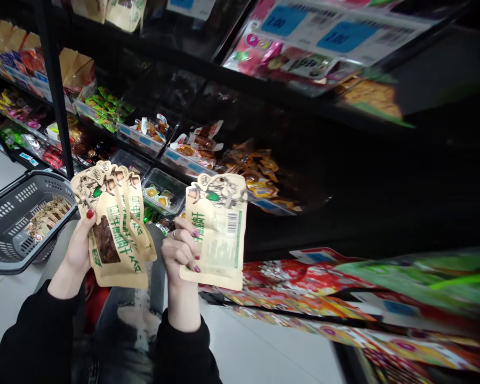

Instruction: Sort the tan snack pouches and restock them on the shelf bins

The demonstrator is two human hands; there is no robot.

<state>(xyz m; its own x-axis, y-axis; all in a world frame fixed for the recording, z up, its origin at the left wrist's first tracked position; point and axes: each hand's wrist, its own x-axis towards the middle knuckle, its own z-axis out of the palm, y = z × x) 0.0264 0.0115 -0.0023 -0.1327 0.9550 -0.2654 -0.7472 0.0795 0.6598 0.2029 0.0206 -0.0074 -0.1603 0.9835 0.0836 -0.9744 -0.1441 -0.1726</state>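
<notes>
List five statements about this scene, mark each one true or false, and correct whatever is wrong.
1. The left hand holds several overlapping beige pouches with green lettering. True.
2. The right hand holds nothing. False: it holds a single flat beige pouch.
3. A black-and-white striped barcode shows on the pouch in the right hand. True.
4. The two large blue rectangular price labels at the top of the picture read 5.00. False: both read 2.00.
5. A dark grey plastic basket with slotted walls, on the person's left, has packets inside. True.
</notes>
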